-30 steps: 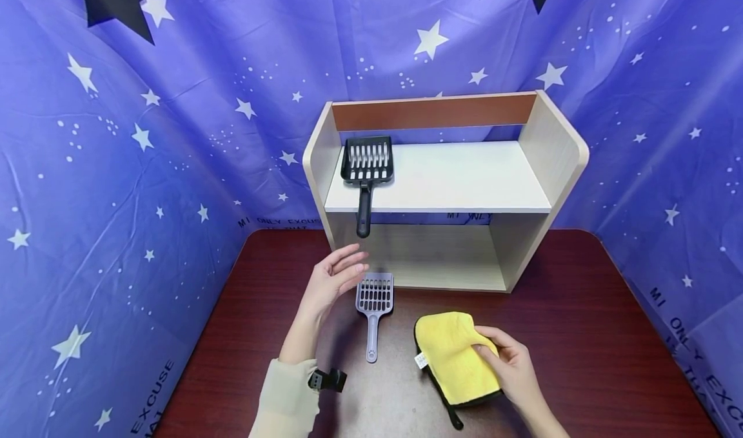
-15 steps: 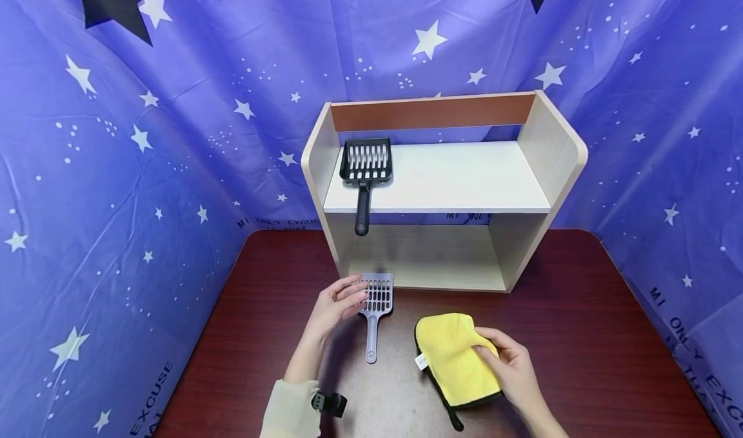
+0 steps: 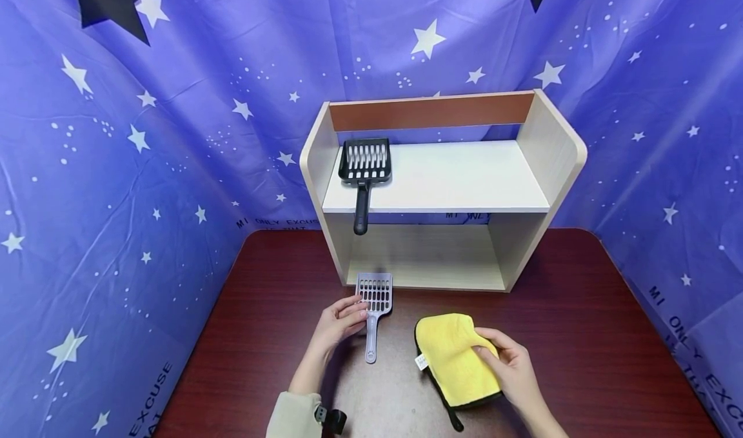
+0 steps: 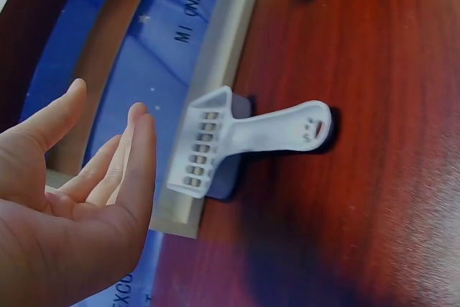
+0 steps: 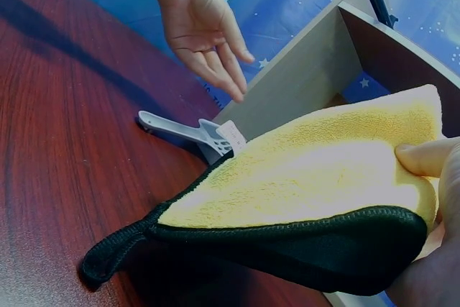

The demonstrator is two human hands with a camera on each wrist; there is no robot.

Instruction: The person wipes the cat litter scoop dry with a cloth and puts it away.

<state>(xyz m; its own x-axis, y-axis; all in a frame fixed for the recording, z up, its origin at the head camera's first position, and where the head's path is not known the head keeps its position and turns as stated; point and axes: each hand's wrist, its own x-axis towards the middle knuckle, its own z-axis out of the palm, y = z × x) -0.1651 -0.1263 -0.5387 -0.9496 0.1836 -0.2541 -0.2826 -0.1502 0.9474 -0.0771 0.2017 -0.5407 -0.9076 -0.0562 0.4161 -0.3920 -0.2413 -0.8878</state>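
Note:
In the head view my left hand (image 3: 336, 325) hovers beside a pale grey slotted litter scoop (image 3: 371, 341), its fingertips overlapping the scoop's left edge. The left wrist view shows that hand (image 4: 93, 206) with fingers extended, thumb apart and nothing held. The scoop (image 4: 277, 131) lies on the table, slotted head toward the shelf unit. My right hand (image 3: 515, 368) pinches a folded yellow cloth (image 3: 455, 360) at its right side, between thumb and fingers. Black trim, a black hanging loop and a white tag show on the cloth (image 5: 302, 177) in the right wrist view.
A two-level shelf unit (image 3: 406, 252) stands at the back of the dark red table (image 3: 604, 335). On its white upper board (image 3: 464, 180) lies a black slotted scoop (image 3: 362, 206), handle jutting over the front edge. Blue star-printed curtains (image 3: 232, 70) surround the table.
My left hand has come down from below the black scoop's handle, toward me, to beside the grey scoop. The right hand and the yellow cloth have stayed in place.

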